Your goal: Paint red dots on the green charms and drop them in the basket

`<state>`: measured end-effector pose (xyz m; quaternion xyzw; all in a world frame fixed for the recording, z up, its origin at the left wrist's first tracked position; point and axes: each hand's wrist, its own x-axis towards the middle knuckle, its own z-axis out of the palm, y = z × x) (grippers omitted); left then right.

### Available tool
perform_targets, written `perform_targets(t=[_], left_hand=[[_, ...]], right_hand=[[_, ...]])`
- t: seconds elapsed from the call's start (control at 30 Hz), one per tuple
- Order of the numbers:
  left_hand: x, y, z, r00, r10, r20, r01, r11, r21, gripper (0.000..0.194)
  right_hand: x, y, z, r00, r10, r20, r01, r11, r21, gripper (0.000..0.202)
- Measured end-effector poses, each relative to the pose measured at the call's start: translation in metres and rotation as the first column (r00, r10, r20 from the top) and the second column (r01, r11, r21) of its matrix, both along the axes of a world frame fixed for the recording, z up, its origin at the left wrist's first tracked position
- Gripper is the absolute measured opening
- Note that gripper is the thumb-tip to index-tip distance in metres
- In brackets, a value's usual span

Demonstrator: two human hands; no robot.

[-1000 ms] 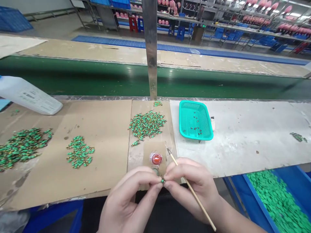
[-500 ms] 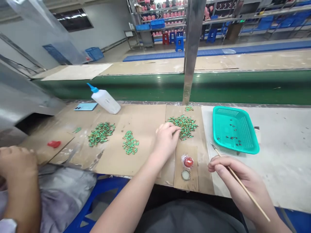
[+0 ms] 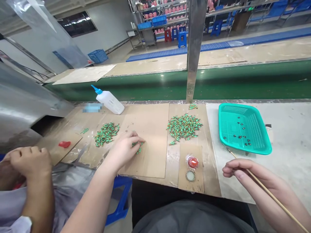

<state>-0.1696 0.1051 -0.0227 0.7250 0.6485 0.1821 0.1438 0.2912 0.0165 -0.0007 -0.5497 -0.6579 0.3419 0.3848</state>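
My left hand is over the middle pile of small green pieces, its fingers bent together and covering most of that pile; what they hold, if anything, is hidden. Between the thumb and fingers of my right hand is a thin wooden brush, its tip near the front left corner of a teal basket. A few small dark pieces lie in the basket. A larger green pile sits between my hands. In front of it are a small pot of red paint and a round cap.
Another green pile lies to the left, near a white bottle with a blue nozzle. A co-worker's hands are at the far left, by a red blob. A metal post rises behind the table.
My left hand has moved left from the large pile to the middle pile. My right hand still holds the brush, a little further right in view. The view has shifted slightly.
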Motion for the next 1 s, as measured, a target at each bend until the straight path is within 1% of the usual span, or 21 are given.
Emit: perform_targets(t=[0.1, 0.23, 0.33, 0.4, 0.47, 0.53, 0.57, 0.67, 0.77, 0.83, 0.9, 1.0], left_hand=[[0.003, 0.003, 0.002, 0.998, -0.034, -0.06, 0.032, 0.999, -0.022, 0.028], [0.007, 0.008, 0.008, 0.997, -0.03, -0.066, 0.028, 0.999, -0.027, 0.019], [0.009, 0.005, 0.017, 1.0, 0.015, 0.012, -0.015, 1.0, -0.016, 0.017], [0.013, -0.001, 0.022, 0.992, 0.071, 0.1, -0.07, 0.997, -0.012, 0.019], [0.021, -0.008, 0.024, 0.973, 0.109, 0.205, -0.106, 0.994, -0.025, 0.027], [0.035, -0.016, 0.023, 0.923, 0.145, 0.357, -0.127, 0.989, -0.073, 0.039], [0.044, -0.021, 0.021, 0.882, 0.167, 0.441, -0.133, 0.985, -0.108, 0.043], [0.075, -0.034, 0.013, 0.719, 0.255, 0.647, -0.144, 0.965, -0.22, 0.048], [0.104, -0.048, 0.002, 0.605, 0.332, 0.723, -0.109, 0.935, -0.338, 0.05], [0.118, -0.058, -0.004, 0.562, 0.379, 0.735, -0.067, 0.907, -0.417, 0.049], [0.128, -0.067, -0.008, 0.529, 0.405, 0.746, -0.033, 0.888, -0.459, 0.047], [0.134, -0.077, -0.01, 0.522, 0.38, 0.764, 0.01, 0.893, -0.45, 0.041]], right_hand=[[-0.001, -0.002, -0.006, 0.999, 0.032, -0.005, -0.032, 0.998, -0.053, 0.027], [-0.013, -0.001, -0.001, 0.991, -0.011, -0.134, 0.012, 1.0, 0.003, 0.031], [-0.018, 0.0, 0.001, 0.971, -0.057, -0.233, 0.055, 0.998, -0.018, 0.034], [-0.016, 0.001, 0.0, 0.956, -0.039, -0.291, 0.037, 0.999, -0.012, 0.029], [-0.013, 0.003, -0.003, 0.951, 0.001, -0.308, 0.011, 0.999, 0.036, 0.025], [-0.012, 0.008, -0.007, 0.96, 0.014, -0.281, 0.009, 0.997, 0.08, 0.025], [-0.013, 0.01, -0.009, 0.961, 0.005, -0.278, 0.015, 0.998, 0.068, 0.024], [-0.019, 0.018, -0.017, 0.928, -0.047, -0.371, 0.026, 0.998, -0.061, 0.027], [-0.029, 0.024, -0.031, 0.88, -0.088, -0.466, 0.01, 0.986, -0.166, 0.036], [-0.035, 0.027, -0.04, 0.867, -0.094, -0.49, -0.007, 0.98, -0.2, 0.043], [-0.04, 0.029, -0.048, 0.857, -0.102, -0.504, -0.018, 0.974, -0.227, 0.048], [-0.045, 0.032, -0.054, 0.855, -0.121, -0.504, -0.002, 0.972, -0.237, 0.051]])
